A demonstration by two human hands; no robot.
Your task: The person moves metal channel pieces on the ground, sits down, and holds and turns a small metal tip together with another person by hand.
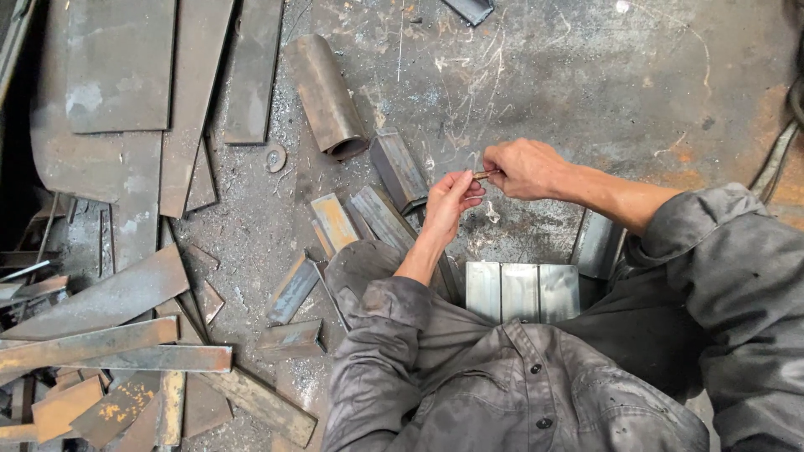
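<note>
Grey work shirt with dark buttons fills the bottom of the view, its sleeves rolled up at both forearms. Above it, the two bare hands meet over a scratched, rust-stained metal floor. Between them is a small thin rod — brownish, short, and mostly hidden by fingers. The right hand pinches one end of it with fingertips pressed together; the left hand comes up from below, its thumb and fingers closed on the other end. The rod sits in mid-air, clear of the floor.

Just below the hands, against the person's lap, lies a pale block of three square tubes side by side, with another grey piece leaning at its right end under the right forearm. To the left of the left wrist lie short offcuts of angle and channel steel, one with a rusty orange face. Farther up lies a rusty length of round pipe, open end facing the camera, and a small washer near it.

Large flat steel plates cover the upper left — overlapping and dull grey. A heap of rusty flat bars crowds the lower left corner. A dark cable curves along the right edge.
</note>
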